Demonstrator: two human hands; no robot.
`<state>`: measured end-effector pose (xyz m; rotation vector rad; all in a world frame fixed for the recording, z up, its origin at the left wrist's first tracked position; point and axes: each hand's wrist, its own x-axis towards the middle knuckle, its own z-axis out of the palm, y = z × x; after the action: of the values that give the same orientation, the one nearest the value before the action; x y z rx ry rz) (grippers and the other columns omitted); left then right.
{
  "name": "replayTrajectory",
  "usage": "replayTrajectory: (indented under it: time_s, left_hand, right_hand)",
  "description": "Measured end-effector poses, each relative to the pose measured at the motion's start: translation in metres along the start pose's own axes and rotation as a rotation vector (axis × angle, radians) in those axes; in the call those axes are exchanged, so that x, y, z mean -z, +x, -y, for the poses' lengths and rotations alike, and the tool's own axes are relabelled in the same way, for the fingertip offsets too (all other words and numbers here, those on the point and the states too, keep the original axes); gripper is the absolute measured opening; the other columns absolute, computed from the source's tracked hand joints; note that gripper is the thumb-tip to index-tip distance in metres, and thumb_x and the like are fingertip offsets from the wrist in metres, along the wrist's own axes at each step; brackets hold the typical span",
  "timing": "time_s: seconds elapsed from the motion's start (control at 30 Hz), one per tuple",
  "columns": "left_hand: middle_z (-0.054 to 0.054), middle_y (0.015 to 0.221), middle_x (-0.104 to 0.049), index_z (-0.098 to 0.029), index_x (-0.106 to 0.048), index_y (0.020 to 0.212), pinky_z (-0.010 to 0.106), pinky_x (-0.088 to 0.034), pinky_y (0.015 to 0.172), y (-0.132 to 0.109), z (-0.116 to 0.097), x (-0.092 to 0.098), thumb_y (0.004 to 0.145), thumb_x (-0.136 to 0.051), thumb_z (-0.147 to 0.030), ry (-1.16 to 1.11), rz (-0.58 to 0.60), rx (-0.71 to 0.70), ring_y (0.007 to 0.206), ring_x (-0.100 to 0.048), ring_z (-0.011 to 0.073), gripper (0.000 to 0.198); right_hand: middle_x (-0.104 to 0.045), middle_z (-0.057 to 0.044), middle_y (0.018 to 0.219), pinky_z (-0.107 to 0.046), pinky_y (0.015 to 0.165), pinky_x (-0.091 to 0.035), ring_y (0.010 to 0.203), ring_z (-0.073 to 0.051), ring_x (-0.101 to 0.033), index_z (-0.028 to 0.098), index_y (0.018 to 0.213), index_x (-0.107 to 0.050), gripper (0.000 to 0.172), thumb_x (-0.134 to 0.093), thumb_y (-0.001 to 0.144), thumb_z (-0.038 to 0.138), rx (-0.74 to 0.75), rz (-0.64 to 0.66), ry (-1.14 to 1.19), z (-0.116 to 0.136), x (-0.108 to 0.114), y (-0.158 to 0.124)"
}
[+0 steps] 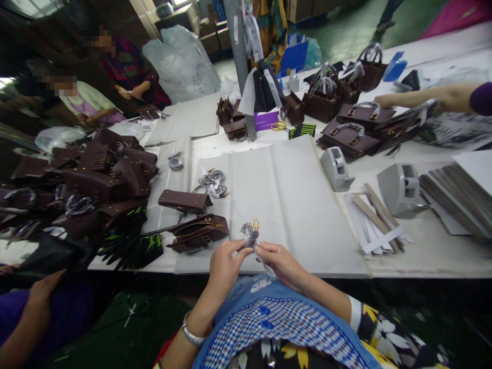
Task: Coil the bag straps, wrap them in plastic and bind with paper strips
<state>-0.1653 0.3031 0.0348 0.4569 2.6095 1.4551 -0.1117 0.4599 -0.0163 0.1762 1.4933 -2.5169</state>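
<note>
Between my two hands is a dark bag strap [251, 234] with a gold clasp at its end and clear plastic around it. The fingers of my left hand [225, 264] are closed on the strap from the left. From the right, my right hand [282, 262] pinches the same wrapped strap, and a bit of loose plastic hangs below its fingers. To the left lie an open brown handbag [200, 231] with a gold zip and a brown bag flap piece [184, 201]. Behind them rests a bundle of wrapped straps [212, 182].
Brown handbags [96, 177] are heaped at left, with black-and-green gloves [130, 246] below. Tape dispensers [336, 169] and cardboard strips [378, 218] stand at right. A grey post [237, 46] rises at the back. A co-worker's arm [434, 97] reaches over handbags at right.
</note>
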Motion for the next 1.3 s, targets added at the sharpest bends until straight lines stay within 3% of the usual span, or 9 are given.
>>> replayTrajectory:
  time_s: [0.23, 0.4, 0.57, 0.73, 0.93, 1.03, 1.13, 1.2, 1.3]
  left_hand:
    - [0.008, 0.095, -0.071, -0.031, -0.077, 0.094, 0.035, -0.037, 0.083, -0.003, -0.010, -0.015, 0.080, -0.070, -0.023, 0.145, -0.038, -0.181, 0.093, -0.054, 0.0277, 0.018]
    - [0.006, 0.106, -0.064, -0.031, -0.078, 0.087, 0.037, -0.039, 0.089, 0.002, -0.014, -0.017, 0.076, -0.074, -0.021, 0.202, -0.099, -0.262, 0.101, -0.051, 0.0270, 0.016]
    - [0.006, 0.117, -0.061, -0.029, -0.078, 0.084, 0.040, -0.041, 0.098, 0.009, -0.014, -0.018, 0.075, -0.076, -0.022, 0.122, -0.102, -0.279, 0.110, -0.053, 0.0269, 0.011]
    - [0.005, 0.117, -0.059, -0.024, -0.076, 0.084, 0.036, -0.049, 0.092, 0.013, -0.022, -0.018, 0.077, -0.073, -0.017, 0.168, -0.039, -0.307, 0.102, -0.060, 0.0219, 0.011]
    - [0.005, 0.122, -0.058, -0.024, -0.074, 0.090, 0.032, -0.051, 0.088, 0.011, -0.020, -0.026, 0.083, -0.066, -0.016, 0.209, 0.004, -0.331, 0.093, -0.065, 0.0171, 0.013]
    - [0.005, 0.121, -0.058, -0.024, -0.071, 0.099, 0.031, -0.051, 0.089, 0.013, -0.015, -0.031, 0.079, -0.070, -0.015, 0.087, -0.052, -0.282, 0.087, -0.065, 0.0147, 0.022]
    - [0.006, 0.120, -0.058, -0.024, -0.056, 0.124, 0.030, -0.053, 0.081, 0.017, -0.011, -0.032, 0.065, -0.081, -0.014, -0.081, -0.109, -0.119, 0.079, -0.065, 0.0131, 0.065]
    - [0.006, 0.111, -0.063, -0.021, -0.047, 0.132, 0.028, -0.053, 0.076, 0.020, -0.010, -0.031, 0.059, -0.084, -0.012, -0.204, -0.049, -0.016, 0.074, -0.065, 0.0129, 0.082]
    - [0.005, 0.092, -0.070, -0.014, -0.063, 0.111, 0.028, -0.052, 0.076, 0.019, -0.007, -0.029, 0.063, -0.082, -0.017, -0.267, 0.079, 0.012, 0.078, -0.066, 0.0167, 0.051]
  right_hand:
    - [-0.062, -0.002, 0.077, -0.029, 0.071, -0.037, 0.074, -0.016, -0.048, 0.019, 0.081, -0.076, 0.029, -0.071, 0.078, 0.047, 0.079, -0.208, -0.005, -0.016, 0.000, 0.004]
    - [-0.065, -0.003, 0.089, -0.029, 0.075, -0.038, 0.081, -0.016, -0.050, 0.023, 0.087, -0.076, 0.021, -0.072, 0.079, 0.042, 0.129, -0.211, 0.133, -0.013, -0.002, 0.000]
    - [-0.067, -0.004, 0.107, -0.030, 0.084, -0.039, 0.099, -0.019, -0.053, 0.024, 0.104, -0.073, 0.028, -0.069, 0.082, 0.041, 0.150, -0.182, 0.168, -0.012, -0.003, 0.000]
    - [-0.065, -0.004, 0.120, -0.030, 0.088, -0.040, 0.106, -0.019, -0.053, 0.026, 0.112, -0.070, 0.034, -0.069, 0.082, 0.043, 0.163, -0.182, 0.253, -0.011, -0.005, 0.000]
    - [-0.067, -0.005, 0.117, -0.031, 0.088, -0.041, 0.105, -0.021, -0.055, 0.025, 0.109, -0.071, 0.034, -0.072, 0.080, 0.041, 0.147, -0.245, 0.265, -0.008, -0.003, -0.002]
    - [-0.067, -0.006, 0.117, -0.033, 0.093, -0.039, 0.106, -0.021, -0.055, 0.024, 0.110, -0.071, 0.033, -0.071, 0.082, 0.039, 0.195, -0.235, 0.273, -0.007, -0.002, -0.001]
    - [-0.068, -0.005, 0.115, -0.033, 0.096, -0.038, 0.107, -0.021, -0.055, 0.023, 0.109, -0.072, 0.030, -0.070, 0.082, 0.037, 0.206, -0.216, 0.281, -0.007, -0.002, -0.001]
    - [-0.069, -0.005, 0.112, -0.032, 0.096, -0.039, 0.106, -0.021, -0.055, 0.023, 0.106, -0.073, 0.028, -0.070, 0.082, 0.037, 0.198, -0.208, 0.280, -0.007, -0.003, -0.001]
    - [-0.070, -0.005, 0.108, -0.033, 0.096, -0.040, 0.104, -0.021, -0.057, 0.022, 0.102, -0.074, 0.026, -0.071, 0.082, 0.038, 0.189, -0.199, 0.283, -0.007, -0.005, -0.005]
